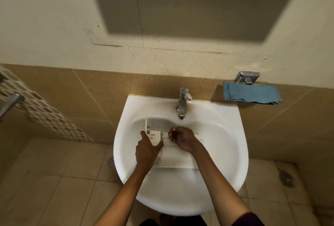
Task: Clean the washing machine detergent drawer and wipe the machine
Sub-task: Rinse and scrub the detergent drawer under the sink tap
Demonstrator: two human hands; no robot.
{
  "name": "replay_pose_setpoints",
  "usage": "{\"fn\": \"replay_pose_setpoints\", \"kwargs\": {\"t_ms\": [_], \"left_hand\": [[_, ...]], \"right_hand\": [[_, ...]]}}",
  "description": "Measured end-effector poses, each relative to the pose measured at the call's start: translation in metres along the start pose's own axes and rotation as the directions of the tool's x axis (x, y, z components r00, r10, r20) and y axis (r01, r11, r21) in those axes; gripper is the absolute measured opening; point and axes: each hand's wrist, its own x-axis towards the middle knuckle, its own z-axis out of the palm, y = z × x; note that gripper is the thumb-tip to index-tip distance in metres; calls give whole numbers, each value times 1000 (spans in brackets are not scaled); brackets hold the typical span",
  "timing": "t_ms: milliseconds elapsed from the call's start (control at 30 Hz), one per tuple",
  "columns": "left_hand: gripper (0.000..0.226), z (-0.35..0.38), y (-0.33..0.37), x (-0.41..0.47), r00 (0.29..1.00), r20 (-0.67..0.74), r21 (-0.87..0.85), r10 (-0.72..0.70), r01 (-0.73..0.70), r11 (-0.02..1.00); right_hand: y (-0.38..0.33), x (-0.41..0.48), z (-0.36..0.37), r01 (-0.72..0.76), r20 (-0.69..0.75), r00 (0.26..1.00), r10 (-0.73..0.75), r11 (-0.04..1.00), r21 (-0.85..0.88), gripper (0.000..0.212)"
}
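Detergent drawer [174, 158] — in grip of left hand [147, 150], beneath curled right hand [182, 139].

Both bare forearms reach forward and slightly inward, so the hands sit close together but do not touch. The left hand [147, 150] lies back up, forefinger stretched ahead on one side and thumb spread to the other, gripping the drawer [176, 158] between them. The right hand [182, 139] is bent down at the wrist, its fingers [173, 132] curled under toward the palm and blurred. Whether it holds anything cannot be told. A dark sleeve [251, 219] covers the right upper arm.
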Motion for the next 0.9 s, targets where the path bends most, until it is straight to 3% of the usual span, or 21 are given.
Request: {"fn": "replay_pose_setpoints", "kwargs": {"t_ms": [33,67,133,200,267,333,467,567,667,733,833,900], "left_hand": [[67,0,0,1,1000,1,-3,0,0,1000],[68,0,-1,1,1000,2,-4,-1,1,1000],[69,0,-1,3,1000,6,0,-4,4,1000],[68,1,-2,3,1000,2,-4,-2,2,1000],[66,1,-3,2,1000,-1,-8,14,-14,1000],[65,2,-3,3,1000,-10,-3,24,-24,1000],[67,3,-5,1,999,-17,-15,40,-40,999],[67,3,-9,-2,998,-36,-31,52,-54,998],[68,5,-11,-7,995,-70,-53,77,-81,995],[69,6,-12,-8,990,-89,-75,105,-112,991],[68,4,-15,-7,983,-99,-108,153,-163,981],[66,3,-17,-5,979,-100,-125,179,-191,974]], "right_hand": [[4,-6,-3,49,17,999,-46,961,-271,33],[7,-11,-9,109,45,994,-100,841,-529,35],[2,-17,-30,112,16,980,-198,484,-868,31],[-11,-25,-51,-75,-111,954,-280,136,-988,25],[-16,-29,-63,-230,-234,912,-337,52,-972,30],[-9,-30,-51,-166,-128,912,-390,-64,-984,31],[20,-32,-34,91,121,927,-354,-101,-991,28],[15,-36,-65,16,-6,874,-486,41,-999,19],[14,-40,-75,-165,-166,807,-566,54,-985,25],[25,-40,-55,-49,-58,800,-597,31,-998,26],[47,-41,-32,195,126,853,-506,87,-977,27],[46,-40,-42,219,127,770,-625,72,-973,26]]}}
